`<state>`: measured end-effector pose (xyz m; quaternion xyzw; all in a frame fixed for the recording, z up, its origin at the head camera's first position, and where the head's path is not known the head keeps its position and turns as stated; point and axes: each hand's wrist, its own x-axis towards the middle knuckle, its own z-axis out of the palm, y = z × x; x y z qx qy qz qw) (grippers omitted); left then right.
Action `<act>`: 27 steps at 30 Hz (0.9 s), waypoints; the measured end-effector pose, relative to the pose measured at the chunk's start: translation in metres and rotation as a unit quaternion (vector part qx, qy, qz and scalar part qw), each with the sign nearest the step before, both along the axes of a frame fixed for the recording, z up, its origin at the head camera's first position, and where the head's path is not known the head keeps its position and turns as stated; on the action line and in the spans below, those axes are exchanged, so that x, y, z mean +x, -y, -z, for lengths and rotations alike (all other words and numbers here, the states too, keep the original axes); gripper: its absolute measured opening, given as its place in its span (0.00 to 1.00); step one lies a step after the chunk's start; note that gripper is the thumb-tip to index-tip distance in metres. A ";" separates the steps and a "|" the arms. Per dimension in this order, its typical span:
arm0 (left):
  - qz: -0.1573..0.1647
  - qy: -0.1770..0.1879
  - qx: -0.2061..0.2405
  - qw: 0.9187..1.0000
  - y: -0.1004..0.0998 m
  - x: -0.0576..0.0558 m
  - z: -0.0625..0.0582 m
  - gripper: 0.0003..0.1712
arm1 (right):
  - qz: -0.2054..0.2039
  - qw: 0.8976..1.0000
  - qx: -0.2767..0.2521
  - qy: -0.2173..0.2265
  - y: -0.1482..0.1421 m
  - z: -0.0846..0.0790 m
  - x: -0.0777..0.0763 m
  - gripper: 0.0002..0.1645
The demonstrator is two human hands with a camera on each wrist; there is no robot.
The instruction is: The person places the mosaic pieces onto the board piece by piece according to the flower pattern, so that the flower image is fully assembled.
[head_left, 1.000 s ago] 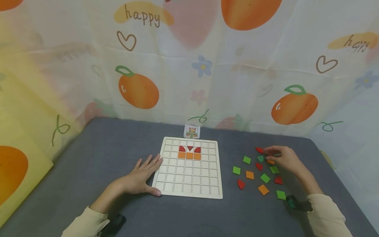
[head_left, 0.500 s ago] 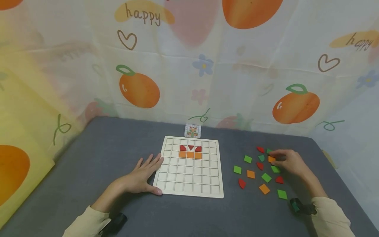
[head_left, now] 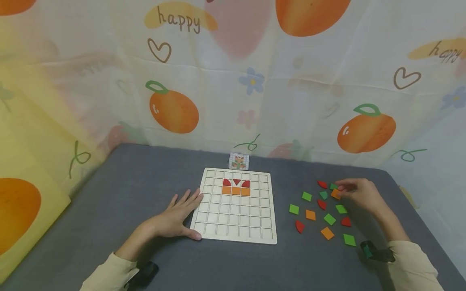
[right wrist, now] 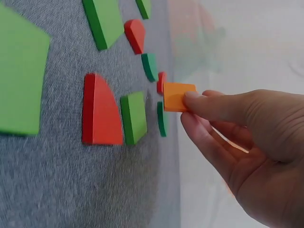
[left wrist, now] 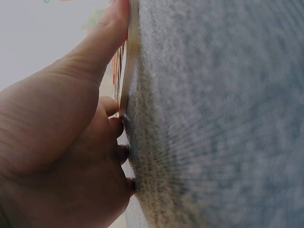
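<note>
My left hand point(head_left: 172, 219) lies with fingers spread along the left edge of a pale wooden grid board point(head_left: 238, 221). In the left wrist view its thumb and fingertips point(left wrist: 110, 105) are right at the board's rim. On the board, two red quarter-round tiles flank a red triangle tile point(head_left: 236, 182), above a row of orange square tiles point(head_left: 236, 190). At the right, my right hand point(head_left: 365, 197) pinches an orange square tile point(right wrist: 174, 97) between thumb and fingers. That tile is tilted up over the loose pieces in the right wrist view.
Around the right hand lie several loose tiles: green squares point(head_left: 329, 219), orange squares point(head_left: 327, 233), red pieces point(head_left: 299, 226) and dark green pieces point(head_left: 323, 195). A small pattern card point(head_left: 238, 161) sits behind the board. A printed cloth point(head_left: 251, 117) hangs at the table's back edge.
My right hand has shifted right, from beside the far red piece to the orange square tile, and now pinches it. A green piece beside it has come into sight. The left hand stays put.
</note>
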<state>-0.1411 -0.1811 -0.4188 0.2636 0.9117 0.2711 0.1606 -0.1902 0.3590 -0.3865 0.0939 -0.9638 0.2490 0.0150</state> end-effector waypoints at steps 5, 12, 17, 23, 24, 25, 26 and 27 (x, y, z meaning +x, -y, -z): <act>0.000 -0.006 0.003 1.000 0.000 0.000 -0.001 0.67 | -0.028 0.999 -0.008 -0.014 0.009 -0.003 -0.001 0.19; 0.000 -0.002 0.007 1.000 -0.001 0.001 0.000 0.67 | -0.050 0.998 -0.026 -0.017 0.025 -0.005 -0.001 0.18; 0.001 -0.003 0.010 1.000 -0.001 0.002 0.000 0.67 | -0.062 0.998 -0.031 -0.014 0.039 -0.008 0.001 0.18; -0.001 -0.005 0.009 1.000 -0.001 0.002 0.000 0.67 | -0.090 0.995 -0.023 -0.024 0.059 -0.009 -0.003 0.18; -0.002 -0.006 0.008 1.000 -0.001 0.002 0.001 0.67 | -0.094 0.995 -0.024 -0.023 0.063 -0.009 -0.004 0.18; -0.002 -0.006 0.007 1.000 -0.001 0.002 0.001 0.67 | -0.097 0.995 -0.025 -0.023 0.066 -0.009 -0.005 0.18; -0.002 -0.006 0.007 1.000 -0.001 0.001 0.001 0.68 | -0.101 0.994 -0.026 -0.022 0.070 -0.009 -0.006 0.18; -0.001 -0.005 0.007 1.000 -0.001 0.001 0.001 0.68 | -0.102 0.994 -0.030 -0.019 0.073 -0.009 -0.006 0.18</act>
